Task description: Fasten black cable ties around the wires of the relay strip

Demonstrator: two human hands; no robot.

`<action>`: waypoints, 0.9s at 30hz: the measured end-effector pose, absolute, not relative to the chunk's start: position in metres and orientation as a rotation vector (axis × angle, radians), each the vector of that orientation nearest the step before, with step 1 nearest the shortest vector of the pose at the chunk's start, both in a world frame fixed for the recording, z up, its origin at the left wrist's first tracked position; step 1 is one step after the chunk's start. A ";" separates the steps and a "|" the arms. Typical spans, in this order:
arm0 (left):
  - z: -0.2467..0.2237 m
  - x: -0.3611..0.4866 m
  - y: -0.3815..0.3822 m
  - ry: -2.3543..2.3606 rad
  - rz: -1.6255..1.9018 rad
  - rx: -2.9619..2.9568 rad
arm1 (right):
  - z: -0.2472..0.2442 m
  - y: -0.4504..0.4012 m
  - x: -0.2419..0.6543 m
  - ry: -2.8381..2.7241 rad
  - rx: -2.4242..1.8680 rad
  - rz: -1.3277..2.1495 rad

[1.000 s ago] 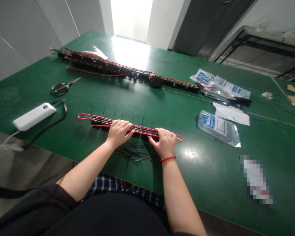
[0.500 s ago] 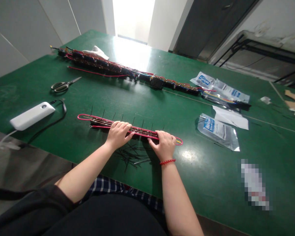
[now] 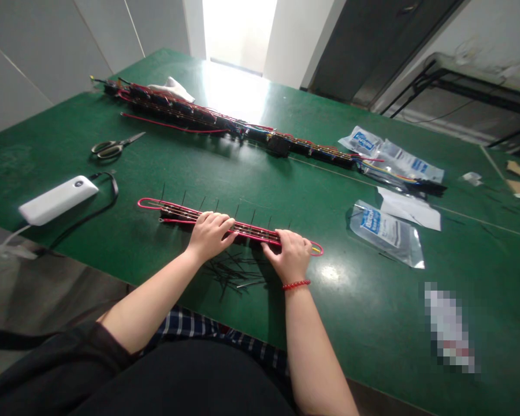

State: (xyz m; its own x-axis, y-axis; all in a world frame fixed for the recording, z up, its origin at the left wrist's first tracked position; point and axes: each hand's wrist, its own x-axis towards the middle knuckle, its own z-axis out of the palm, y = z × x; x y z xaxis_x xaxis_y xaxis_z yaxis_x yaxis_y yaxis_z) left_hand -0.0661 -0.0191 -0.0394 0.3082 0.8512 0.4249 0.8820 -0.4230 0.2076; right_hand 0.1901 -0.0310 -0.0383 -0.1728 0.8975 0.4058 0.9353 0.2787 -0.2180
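Note:
A long, narrow wiring assembly (image 3: 255, 231) with red cables along it lies across the green table in front of me. Several thin black cable ties stick up from its far side. My left hand (image 3: 210, 232) is wrapped over its middle, thumb on the near side. Toward the right end, my right hand (image 3: 291, 253) grips it the same way, a red bead bracelet on the wrist. Red cable loops stick out past both ends, and the right one shows a bit of yellow. Loose black cable ties (image 3: 234, 274) are scattered on the near side, between my forearms.
Farther back lies a longer wired assembly (image 3: 177, 112). Scissors (image 3: 115, 147) and a white power bank (image 3: 58, 199) with a cable are at left. Plastic bags (image 3: 385, 234) and white paper (image 3: 409, 209) lie at right, near a blurred-out item (image 3: 449, 326).
The view has shifted very slightly. Both hands keep their hold on the wiring assembly, and nothing on the table has visibly moved.

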 end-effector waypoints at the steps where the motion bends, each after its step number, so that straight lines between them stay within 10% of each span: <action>1: -0.039 -0.066 -0.019 -1.655 -0.752 -2.485 | -0.038 -0.031 0.190 -2.102 -1.647 -0.109; 27: -0.043 -0.068 -0.018 -1.553 -0.742 -2.455 | -0.034 -0.032 0.190 -2.128 -1.657 -0.089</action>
State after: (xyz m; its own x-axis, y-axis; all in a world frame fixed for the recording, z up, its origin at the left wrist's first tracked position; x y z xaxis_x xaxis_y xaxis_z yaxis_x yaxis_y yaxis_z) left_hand -0.0676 -0.0182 -0.0433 0.3442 0.8087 0.4770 0.8793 -0.4558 0.1381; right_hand 0.1901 -0.0323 -0.0339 -0.1859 0.9077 0.3762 0.9358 0.2802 -0.2137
